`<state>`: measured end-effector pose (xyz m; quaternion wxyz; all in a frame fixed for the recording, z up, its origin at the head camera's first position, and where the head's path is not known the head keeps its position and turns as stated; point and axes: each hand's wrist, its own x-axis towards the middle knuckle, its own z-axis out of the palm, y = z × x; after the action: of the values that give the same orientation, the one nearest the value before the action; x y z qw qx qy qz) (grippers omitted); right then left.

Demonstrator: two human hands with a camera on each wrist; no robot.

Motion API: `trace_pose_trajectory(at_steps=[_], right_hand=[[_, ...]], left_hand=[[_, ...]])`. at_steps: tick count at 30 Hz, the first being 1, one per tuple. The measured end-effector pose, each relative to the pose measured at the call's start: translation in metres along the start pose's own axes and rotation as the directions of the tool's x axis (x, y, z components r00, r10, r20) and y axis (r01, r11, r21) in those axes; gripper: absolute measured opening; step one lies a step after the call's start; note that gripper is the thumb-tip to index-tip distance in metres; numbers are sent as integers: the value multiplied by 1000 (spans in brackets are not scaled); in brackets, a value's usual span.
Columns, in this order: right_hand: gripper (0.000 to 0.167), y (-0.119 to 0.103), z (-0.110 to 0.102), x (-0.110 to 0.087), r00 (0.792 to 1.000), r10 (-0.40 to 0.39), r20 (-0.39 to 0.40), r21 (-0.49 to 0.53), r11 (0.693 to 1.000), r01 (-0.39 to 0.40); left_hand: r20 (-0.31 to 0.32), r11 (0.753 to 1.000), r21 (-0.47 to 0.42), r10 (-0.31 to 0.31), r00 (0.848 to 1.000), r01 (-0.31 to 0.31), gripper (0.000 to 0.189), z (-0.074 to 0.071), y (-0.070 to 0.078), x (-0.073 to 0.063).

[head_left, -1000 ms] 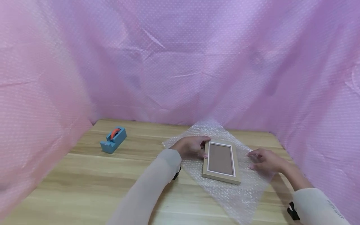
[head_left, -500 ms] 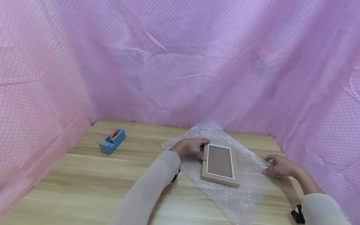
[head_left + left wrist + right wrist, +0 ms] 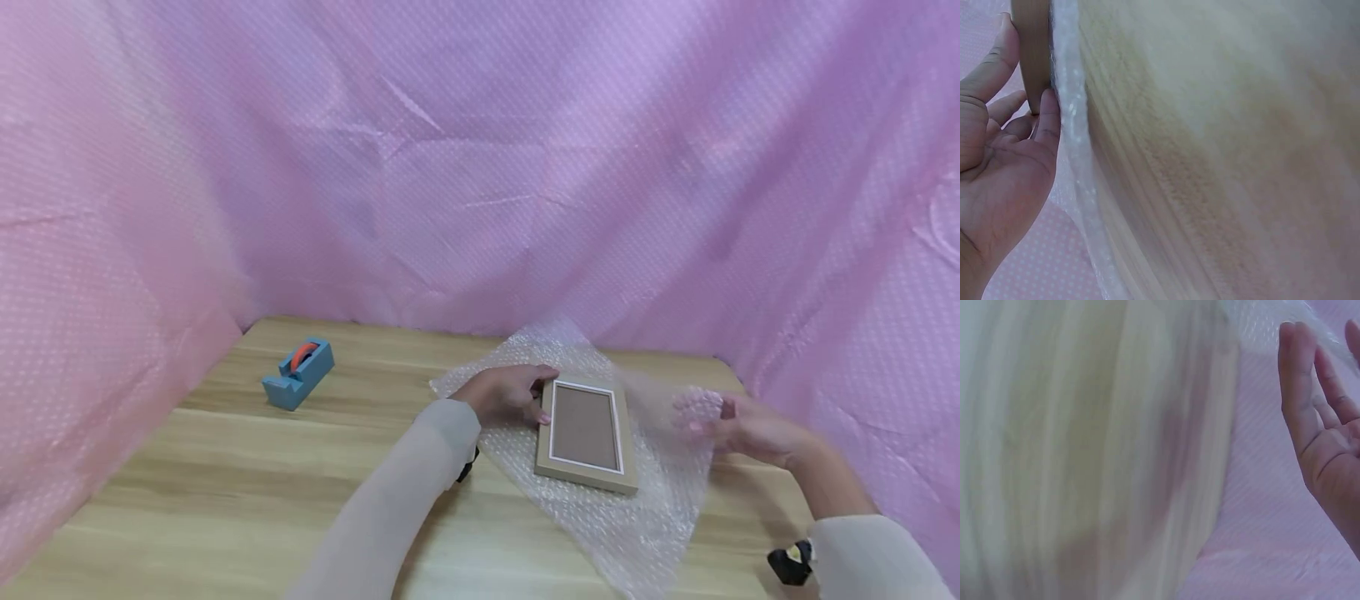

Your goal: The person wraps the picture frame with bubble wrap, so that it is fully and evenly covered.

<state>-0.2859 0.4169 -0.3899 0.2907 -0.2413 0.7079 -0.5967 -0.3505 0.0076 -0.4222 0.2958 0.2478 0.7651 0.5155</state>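
Observation:
A light-wood picture frame (image 3: 587,427) with a white inner border lies face up on a clear sheet of bubble wrap (image 3: 600,517), set diagonally to it. My left hand (image 3: 508,396) holds the frame's left side, thumb at its edge; in the left wrist view the fingers of that hand (image 3: 1007,144) meet the frame's wooden side (image 3: 1036,56). To the right, my right hand (image 3: 757,429) pinches the sheet's right corner, raised off the table and blurred. The right wrist view has this hand (image 3: 1329,419) at its right edge, the film (image 3: 1266,325) by its fingertips.
A blue tape dispenser (image 3: 298,375) with an orange roll stands on the left of the wooden table (image 3: 225,483). Pink dotted sheeting (image 3: 465,167) hangs behind the table and along both sides.
My right hand first moved outward to the right corner of the bubble wrap, then gripped it and lifted it, so that side now rises. The left hand and the frame stay nearly in place.

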Motion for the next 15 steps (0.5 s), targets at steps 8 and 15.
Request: trace_pose_trajectory(at_steps=[8,15], right_hand=[[44,-30,44,35,994,-5,-113,-36,999,1],[43,-42,76,62,972,49,-231,-26,998,-56]], left_hand=[[2,1000,-14,-13,1000,13,97,-1,6,-9],[55,998,31,52,997,-54,92,-1,5,0]])
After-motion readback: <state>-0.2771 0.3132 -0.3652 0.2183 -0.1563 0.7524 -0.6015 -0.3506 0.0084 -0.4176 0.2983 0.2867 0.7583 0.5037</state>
